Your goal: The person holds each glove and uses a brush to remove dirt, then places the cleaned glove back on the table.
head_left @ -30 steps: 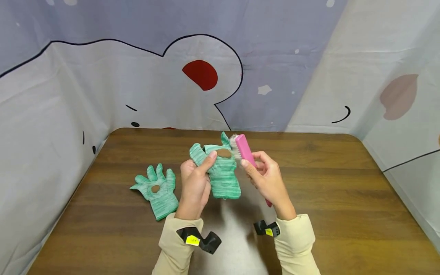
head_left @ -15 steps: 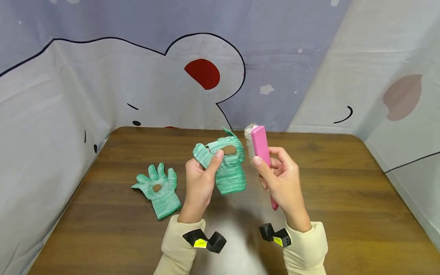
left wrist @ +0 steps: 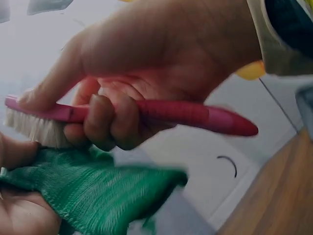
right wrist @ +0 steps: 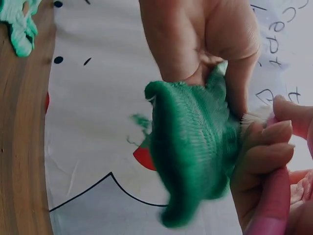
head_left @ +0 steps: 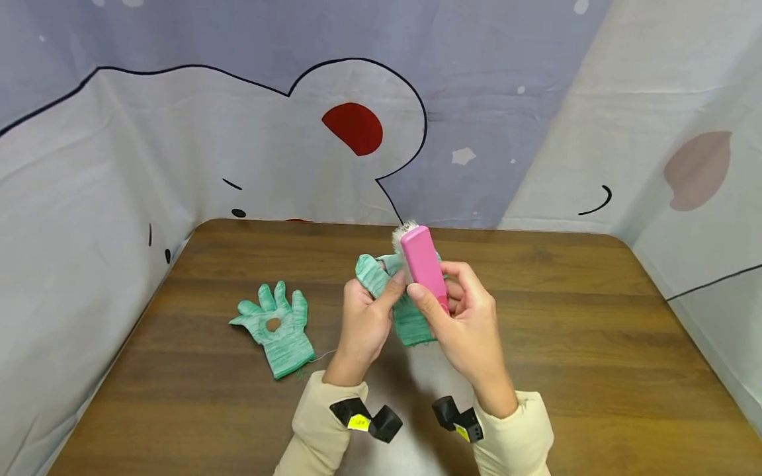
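Brown wood-grain bench [head_left: 601,357] filled the lower frame. Held glove [head_left: 415,324]: green knit, pale streaks, ribbed cuff, fabric bunched up; darker green and partly blurred in the right wrist view. Second glove [head_left: 286,347], same streaky green, lay flat on the bench, left of center, fingers fanned toward the top, round brown spot on its palm. Brush [head_left: 423,261]: pink plastic, flat head, whitish bristles, slim handle with a rounded end in the left wrist view.

Held glove was up near frame center, between the hands, cuff hanging lower. Left hand [head_left: 366,324] pinched it at its left side, thumb on top. Right hand [head_left: 473,324], right of center, gripped the brush, fingers curled round the handle, thumb along the back of the head. Brush head overlapped the glove in the head view, bristles facing left, near the left thumb; couldn't tell if bristles touched fabric. Thin pale thread [head_left: 322,357] ran from the second glove's cuff toward the left wrist.
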Demonstrator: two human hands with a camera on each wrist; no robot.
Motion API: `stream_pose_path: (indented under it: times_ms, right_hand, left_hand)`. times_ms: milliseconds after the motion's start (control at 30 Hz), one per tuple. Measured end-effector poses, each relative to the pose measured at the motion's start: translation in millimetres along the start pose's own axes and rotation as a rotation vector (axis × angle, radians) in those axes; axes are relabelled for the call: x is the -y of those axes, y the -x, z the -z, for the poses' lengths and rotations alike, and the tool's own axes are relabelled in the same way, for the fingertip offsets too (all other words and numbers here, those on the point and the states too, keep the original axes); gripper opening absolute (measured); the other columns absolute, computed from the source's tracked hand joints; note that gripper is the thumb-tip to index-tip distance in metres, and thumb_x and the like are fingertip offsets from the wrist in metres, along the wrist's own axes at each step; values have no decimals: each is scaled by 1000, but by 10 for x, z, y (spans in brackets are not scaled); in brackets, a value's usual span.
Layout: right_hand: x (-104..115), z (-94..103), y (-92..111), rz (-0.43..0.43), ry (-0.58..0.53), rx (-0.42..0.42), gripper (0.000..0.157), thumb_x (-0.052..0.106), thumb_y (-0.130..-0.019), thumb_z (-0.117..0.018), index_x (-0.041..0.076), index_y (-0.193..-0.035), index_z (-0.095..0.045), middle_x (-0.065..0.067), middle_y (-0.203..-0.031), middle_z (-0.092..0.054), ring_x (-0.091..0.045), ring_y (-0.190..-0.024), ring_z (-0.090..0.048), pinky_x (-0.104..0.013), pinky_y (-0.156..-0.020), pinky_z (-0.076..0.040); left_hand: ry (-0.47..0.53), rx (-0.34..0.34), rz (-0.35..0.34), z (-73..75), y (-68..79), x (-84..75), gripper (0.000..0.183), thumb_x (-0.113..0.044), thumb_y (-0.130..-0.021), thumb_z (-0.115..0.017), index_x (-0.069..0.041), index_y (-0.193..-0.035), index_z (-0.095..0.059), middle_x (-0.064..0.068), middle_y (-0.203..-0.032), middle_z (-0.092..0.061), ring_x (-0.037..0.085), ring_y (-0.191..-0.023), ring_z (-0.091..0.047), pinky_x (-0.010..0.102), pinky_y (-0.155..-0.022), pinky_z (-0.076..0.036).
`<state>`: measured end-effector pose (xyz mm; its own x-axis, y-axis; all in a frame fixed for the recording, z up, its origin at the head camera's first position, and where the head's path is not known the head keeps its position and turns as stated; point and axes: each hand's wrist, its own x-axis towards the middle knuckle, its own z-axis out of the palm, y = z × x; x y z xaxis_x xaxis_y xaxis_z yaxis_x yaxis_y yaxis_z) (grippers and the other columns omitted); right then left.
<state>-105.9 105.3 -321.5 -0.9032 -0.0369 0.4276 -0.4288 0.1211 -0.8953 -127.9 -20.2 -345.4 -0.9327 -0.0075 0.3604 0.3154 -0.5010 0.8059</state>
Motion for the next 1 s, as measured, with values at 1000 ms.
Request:
stream_pose_path:
  times_ms: [1000]
  right_hand:
    - [-167, 322, -105, -292, 148, 196, 39, 24, -77, -75, 6, -96, -45, -9, -60, -56, -11, -45, -43, -25, -40, -36]
  left_hand:
    - [126, -215, 53, 124, -27, -103, 12, -4, -89, -57, 8, -91, -56, 9, -86, -63, 18, -86, -61, 32, -78, -52]
